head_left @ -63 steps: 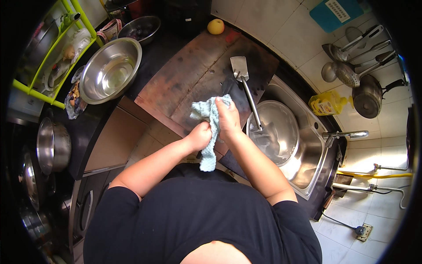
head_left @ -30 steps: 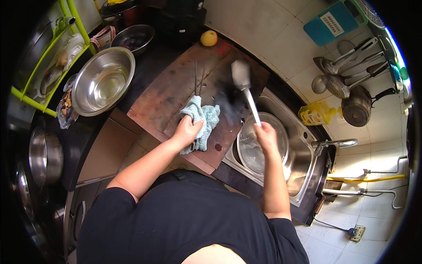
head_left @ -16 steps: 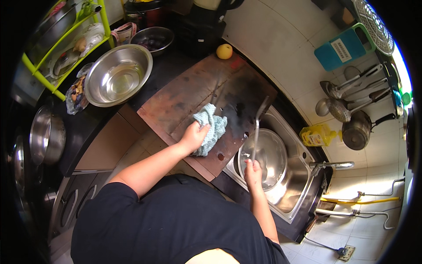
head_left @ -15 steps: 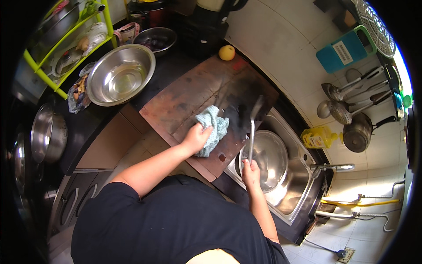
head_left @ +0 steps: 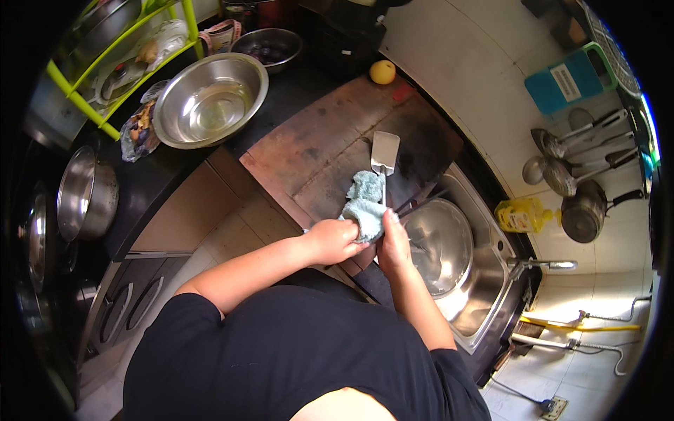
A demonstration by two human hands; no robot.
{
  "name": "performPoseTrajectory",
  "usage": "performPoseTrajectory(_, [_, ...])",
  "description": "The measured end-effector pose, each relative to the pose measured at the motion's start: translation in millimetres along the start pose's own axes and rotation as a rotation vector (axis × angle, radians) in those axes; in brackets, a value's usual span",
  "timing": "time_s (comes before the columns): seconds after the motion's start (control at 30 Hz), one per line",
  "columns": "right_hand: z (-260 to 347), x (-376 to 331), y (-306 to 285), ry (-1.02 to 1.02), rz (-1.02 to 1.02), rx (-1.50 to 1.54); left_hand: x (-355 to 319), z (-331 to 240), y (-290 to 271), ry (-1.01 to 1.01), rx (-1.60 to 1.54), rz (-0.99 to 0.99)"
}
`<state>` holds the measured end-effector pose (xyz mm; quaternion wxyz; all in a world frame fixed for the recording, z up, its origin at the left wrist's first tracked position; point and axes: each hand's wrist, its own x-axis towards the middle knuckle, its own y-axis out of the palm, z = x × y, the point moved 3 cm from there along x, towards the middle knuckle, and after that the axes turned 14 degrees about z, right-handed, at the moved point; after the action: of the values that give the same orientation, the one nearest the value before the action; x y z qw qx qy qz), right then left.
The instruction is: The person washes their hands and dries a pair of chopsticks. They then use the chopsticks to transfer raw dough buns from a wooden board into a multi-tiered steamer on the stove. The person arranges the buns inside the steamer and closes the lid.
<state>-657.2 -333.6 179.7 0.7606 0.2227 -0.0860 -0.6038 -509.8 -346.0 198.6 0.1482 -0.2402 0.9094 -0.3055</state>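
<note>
A metal spatula [head_left: 385, 151] points away from me over the large brown board, its broad blade flat toward the far side. My right hand [head_left: 394, 245] is closed around its handle low down. My left hand [head_left: 333, 240] grips a pale blue-green cloth [head_left: 366, 186], bunched against the handle just left of my right hand. The cloth hides part of the handle, and some of the left fingers are hidden too. Beneath both hands is the near right part of the brown board [head_left: 288, 149].
Right of the board, a steel sink [head_left: 484, 309] holds a big round metal basin [head_left: 444, 242]. A yellow bottle [head_left: 519, 216] stands behind it. A steel bowl [head_left: 167, 119] sits at the far left, and a yellow fruit [head_left: 382, 71] rests at the board's far edge. Ladles [head_left: 533, 170] hang on the wall.
My left hand has brought the cloth right, onto the spatula's handle. My right hand has moved slightly left and nearer, and the spatula has turned so its blade shows face-on.
</note>
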Motion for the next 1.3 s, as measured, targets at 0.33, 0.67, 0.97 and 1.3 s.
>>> performPoseTrajectory(0.33, [26,-19,-63,-0.219,-0.237,0.532,26,37,-64,0.117,-0.630,-0.548])
performPoseTrajectory(0.67, [52,-62,-117,-0.262,-0.598,0.367,16,88,-92,0.058,-1.733,-1.038])
performPoseTrajectory(0.97, [-7,-22,-59,0.293,-0.426,-1.162,49,54,20,-0.184,0.237,-0.157])
performPoseTrajectory(1.3, [-15,-13,-82,0.231,-0.173,-1.223,-39,28,-13,0.200,-1.042,-0.721])
